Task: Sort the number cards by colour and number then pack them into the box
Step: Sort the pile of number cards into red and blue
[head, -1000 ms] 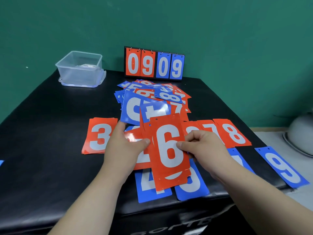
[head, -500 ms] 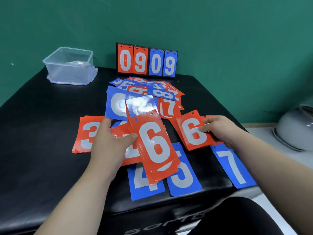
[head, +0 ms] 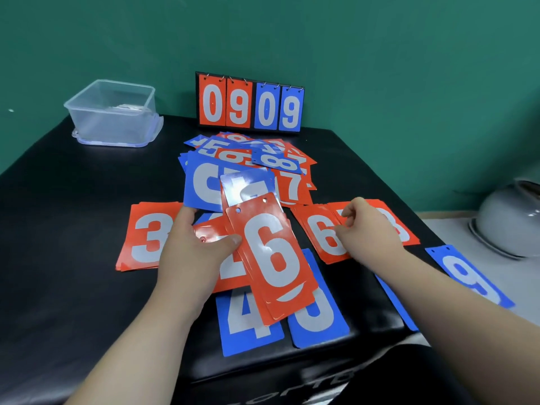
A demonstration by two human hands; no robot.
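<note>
Nearest, a blue 4 card [head: 248,323] lies flat by the front edge of the counter [head: 73,229], partly under the fan of red cards [head: 271,258] topped by a 6, which the left hand [head: 193,249] grips, thumb across the faces. Just beyond, the right hand [head: 368,229] pinches the edge of the red 6 pile [head: 318,232] with curled fingers, and a red 3 pile [head: 146,235] lies at the left. Farther back sit the mixed heap [head: 248,159], then the clear box [head: 114,112] at the far left.

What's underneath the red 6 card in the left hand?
Under the red 6 card are more red cards, then a blue 4 card and another blue card. Their tops are covered, so its number is unclear.
</note>
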